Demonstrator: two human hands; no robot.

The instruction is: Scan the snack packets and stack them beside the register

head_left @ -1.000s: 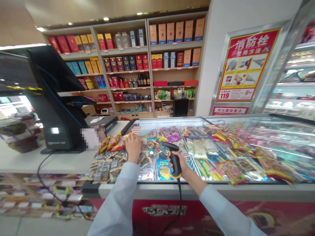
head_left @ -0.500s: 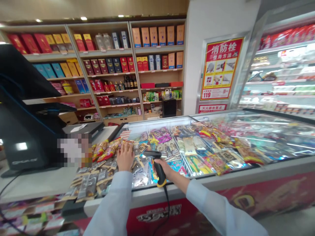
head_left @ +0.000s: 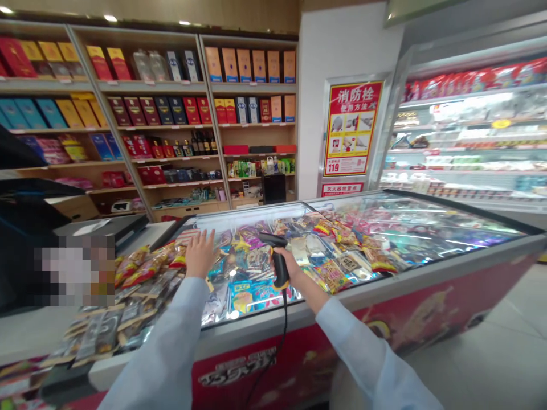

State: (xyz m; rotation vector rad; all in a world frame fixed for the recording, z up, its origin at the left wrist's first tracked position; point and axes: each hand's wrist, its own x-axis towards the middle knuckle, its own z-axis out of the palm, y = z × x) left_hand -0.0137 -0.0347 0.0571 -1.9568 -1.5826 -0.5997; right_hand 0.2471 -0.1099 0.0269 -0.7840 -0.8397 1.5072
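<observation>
My right hand [head_left: 289,265] is wrapped round the grip of a black and yellow barcode scanner [head_left: 280,269], held over the glass top of a chest freezer [head_left: 256,322]. A cord hangs from the scanner's lower end. My left hand [head_left: 200,254] is raised with its fingers spread, holding nothing. Beside it, to the left, lie red and yellow snack bags [head_left: 149,267]. Nearer to me is a heap of small dark packets [head_left: 102,330]. To the right of the scanner more snack bags [head_left: 333,275] rest on the glass.
At the left stand a dark checkout machine [head_left: 21,239] and a flat black device [head_left: 102,230] on the counter. Shelves of boxed goods [head_left: 158,111] line the back wall. A lit display cooler [head_left: 470,136] is at the right. One patch at the left is blurred out.
My view has turned right. My left hand has lifted off the packets and its fingers have spread. My right hand has raised the scanner and moved it farther forward over the glass.
</observation>
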